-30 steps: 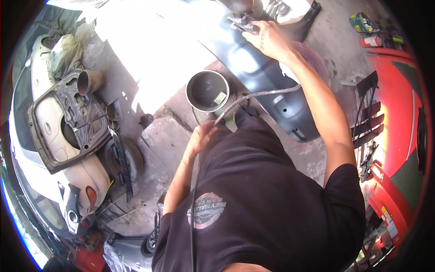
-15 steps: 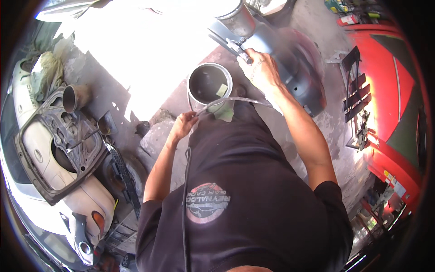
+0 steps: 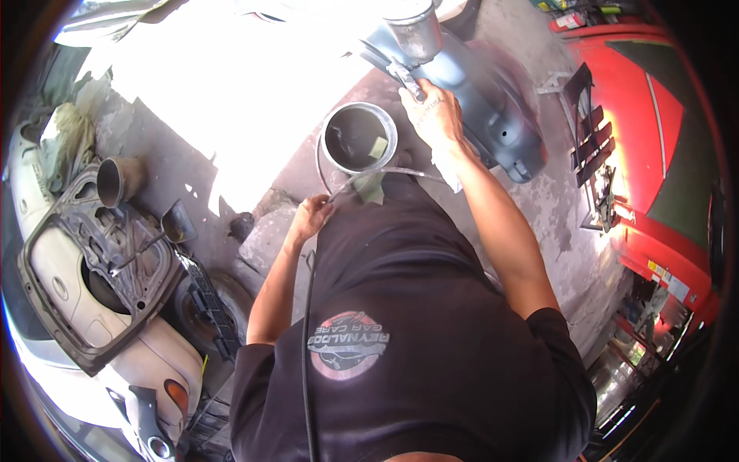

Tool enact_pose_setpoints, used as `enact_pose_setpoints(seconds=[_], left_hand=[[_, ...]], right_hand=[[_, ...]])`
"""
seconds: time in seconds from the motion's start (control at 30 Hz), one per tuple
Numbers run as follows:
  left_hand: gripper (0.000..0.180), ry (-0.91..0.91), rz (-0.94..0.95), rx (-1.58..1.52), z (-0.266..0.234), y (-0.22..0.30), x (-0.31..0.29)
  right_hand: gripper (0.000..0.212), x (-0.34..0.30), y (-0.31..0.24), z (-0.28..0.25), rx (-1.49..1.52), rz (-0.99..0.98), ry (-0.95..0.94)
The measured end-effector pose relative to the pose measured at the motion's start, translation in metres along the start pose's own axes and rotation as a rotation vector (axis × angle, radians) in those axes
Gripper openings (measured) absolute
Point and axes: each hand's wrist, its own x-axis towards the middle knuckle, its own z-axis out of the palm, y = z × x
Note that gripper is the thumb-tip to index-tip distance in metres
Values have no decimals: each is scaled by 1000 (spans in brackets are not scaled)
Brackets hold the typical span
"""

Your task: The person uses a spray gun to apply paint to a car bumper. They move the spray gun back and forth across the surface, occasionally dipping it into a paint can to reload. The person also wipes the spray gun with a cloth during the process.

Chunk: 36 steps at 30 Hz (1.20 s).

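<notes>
My right hand (image 3: 436,115) is closed around the handle of a spray gun (image 3: 406,78) held out ahead of me. A grey metal cup (image 3: 416,37) sits at the gun's far end. Beyond and to the right of this hand lies a glossy blue-grey car bumper or body panel (image 3: 481,100). My left hand (image 3: 312,215), near my waist, has its fingers closed on a thin hose (image 3: 369,175) that runs across toward my right forearm. Between my hands, farther out, stands a round open container (image 3: 331,158) with a pale yellowish piece inside.
Car body parts (image 3: 127,262), a rusty can (image 3: 119,182) and a tyre (image 3: 202,308) crowd the left. A red car panel (image 3: 639,100) and a black slatted part (image 3: 591,127) are on the right. Glaring sunlight washes out the ground ahead.
The spray gun has turned a little, and its cup has shifted right. The panel sits slightly higher in view. My left hand still holds the hose.
</notes>
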Motion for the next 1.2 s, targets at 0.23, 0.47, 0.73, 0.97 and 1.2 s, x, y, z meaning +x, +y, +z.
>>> enact_pose_setpoints(seconds=[0.23,0.47,0.73,0.97,1.2], left_hand=[[33,11,1,-9,-4,-35,-10],[35,-90,26,153,-4,-45,14],[35,-229,28,347,-45,-41,44],[30,-298,53,396,-35,-10,62],[28,-359,205,414,-9,30,70]], right_hand=[[31,-24,26,6,-17,51,42],[33,-78,71,16,121,122,139],[32,-110,93,20,219,123,182],[26,-155,139,-14,465,393,532],[29,-156,181,-47,474,603,653]])
